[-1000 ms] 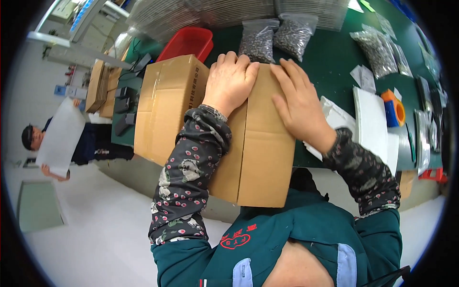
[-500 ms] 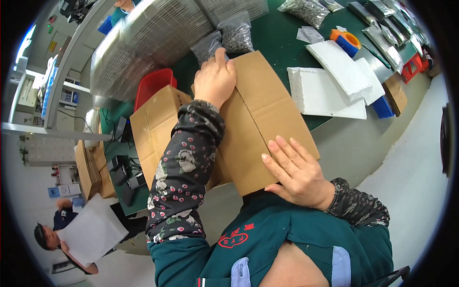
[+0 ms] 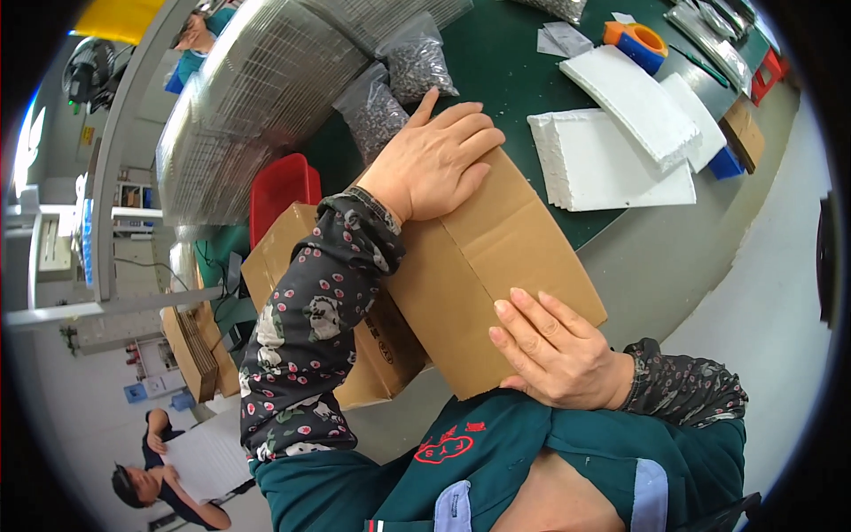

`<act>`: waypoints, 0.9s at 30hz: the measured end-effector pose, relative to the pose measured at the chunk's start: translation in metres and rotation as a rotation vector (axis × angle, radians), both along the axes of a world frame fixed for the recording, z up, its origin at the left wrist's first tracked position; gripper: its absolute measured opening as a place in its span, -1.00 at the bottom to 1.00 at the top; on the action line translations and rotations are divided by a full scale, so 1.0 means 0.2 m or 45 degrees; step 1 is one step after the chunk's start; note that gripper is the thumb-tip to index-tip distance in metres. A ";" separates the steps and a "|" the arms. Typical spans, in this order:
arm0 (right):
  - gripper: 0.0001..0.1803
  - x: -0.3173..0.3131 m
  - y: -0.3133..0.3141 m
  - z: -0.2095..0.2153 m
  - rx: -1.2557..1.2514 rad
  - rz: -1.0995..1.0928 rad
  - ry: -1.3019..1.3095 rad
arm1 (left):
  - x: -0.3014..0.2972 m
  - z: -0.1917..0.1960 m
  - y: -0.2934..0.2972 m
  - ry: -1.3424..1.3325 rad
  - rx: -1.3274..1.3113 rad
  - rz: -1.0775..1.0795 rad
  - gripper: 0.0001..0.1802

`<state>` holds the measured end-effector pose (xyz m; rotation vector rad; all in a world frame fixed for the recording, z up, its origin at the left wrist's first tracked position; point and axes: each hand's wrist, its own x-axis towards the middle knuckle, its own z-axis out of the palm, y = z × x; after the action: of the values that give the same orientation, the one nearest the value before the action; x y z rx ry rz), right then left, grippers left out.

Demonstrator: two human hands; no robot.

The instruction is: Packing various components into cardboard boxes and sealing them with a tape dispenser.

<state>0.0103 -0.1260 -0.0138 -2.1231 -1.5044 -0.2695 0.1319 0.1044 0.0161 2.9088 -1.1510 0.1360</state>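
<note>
A closed brown cardboard box (image 3: 479,275) lies in front of me, a seam running along its top face. My left hand (image 3: 436,164) rests on its far end, fingers spread. My right hand (image 3: 560,350) lies flat near the box's close right corner, fingers stretched out. A second cardboard box (image 3: 390,341) stands to the left, partly hidden by my left forearm. Just beyond my left hand are two clear bags of small grey parts, one bag (image 3: 417,64) behind the other bag (image 3: 376,120).
Left of the bags stand a red bin (image 3: 282,191) and stacked clear plastic trays (image 3: 239,106). White foam slabs (image 3: 612,173) and an orange-and-blue tape roll (image 3: 635,46) lie on the green table (image 3: 505,75) at right. A person (image 3: 155,479) holds a white sheet at lower left.
My left hand has turned and shifted right, spreading its fingers over the far end of the box. The box and my right hand sit slightly lower in view.
</note>
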 end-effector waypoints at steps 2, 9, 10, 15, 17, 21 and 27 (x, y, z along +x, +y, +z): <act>-0.46 0.00 0.00 0.01 0.010 -0.033 0.044 | 0.02 0.02 -0.03 0.043 0.030 0.055 -0.67; -0.52 -0.16 0.10 0.01 0.128 -0.339 0.147 | 0.05 -0.03 -0.01 0.016 -0.171 -0.031 -0.68; -0.56 -0.21 0.16 0.01 0.152 -0.237 0.083 | 0.06 -0.04 -0.02 0.018 -0.183 -0.077 -0.68; -0.73 -0.29 0.41 -0.08 -0.116 -0.434 -0.234 | 0.07 -0.08 0.00 -0.043 -0.208 -0.081 -0.71; -0.80 -0.30 0.39 -0.09 -0.108 -0.431 -0.196 | 0.07 -0.09 -0.01 -0.076 -0.237 -0.104 -0.73; -0.91 -0.28 0.34 -0.10 -0.086 -0.385 -0.138 | 0.06 -0.10 -0.01 -0.071 -0.204 -0.042 -0.68; -0.93 -0.27 0.17 -0.04 -0.249 -0.197 -0.207 | -0.11 -0.08 0.05 -0.139 -0.246 0.178 -0.59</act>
<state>-0.0433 -0.0918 -0.0224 -2.4289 -1.5116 -0.3716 0.1090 0.1138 -0.0009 2.8368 -0.8893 0.3884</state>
